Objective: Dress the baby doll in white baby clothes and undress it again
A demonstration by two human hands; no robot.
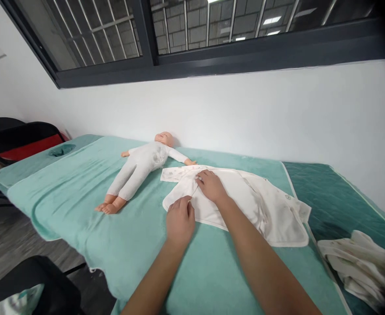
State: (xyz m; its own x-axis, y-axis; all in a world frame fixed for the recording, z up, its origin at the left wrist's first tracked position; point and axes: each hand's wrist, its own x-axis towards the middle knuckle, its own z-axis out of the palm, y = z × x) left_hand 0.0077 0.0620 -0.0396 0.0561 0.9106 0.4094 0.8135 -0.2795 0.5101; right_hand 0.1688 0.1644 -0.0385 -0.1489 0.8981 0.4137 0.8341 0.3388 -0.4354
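Note:
A white baby top (pixel 245 192) with a small print along its edges lies spread on the bed. My left hand (pixel 180 221) is closed at its near left edge, thumb against bent fingers. Farther in, my right hand (pixel 212 186) has curled fingers pinching the fabric near the front opening; the fingertips are partly hidden. To the left, a baby doll (pixel 143 162) in a whitish long-sleeved suit lies on its back, its head toward the wall and its feet bare. One doll hand rests close to the top's sleeve.
A green sheet (pixel 81 197) covers the bed, which stands against a white wall under a barred window (pixel 192 30). Crumpled white cloth (pixel 363 262) lies at the right. Black chairs (pixel 28 135) stand at the left, and another dark seat (pixel 38 280) holds printed cloth.

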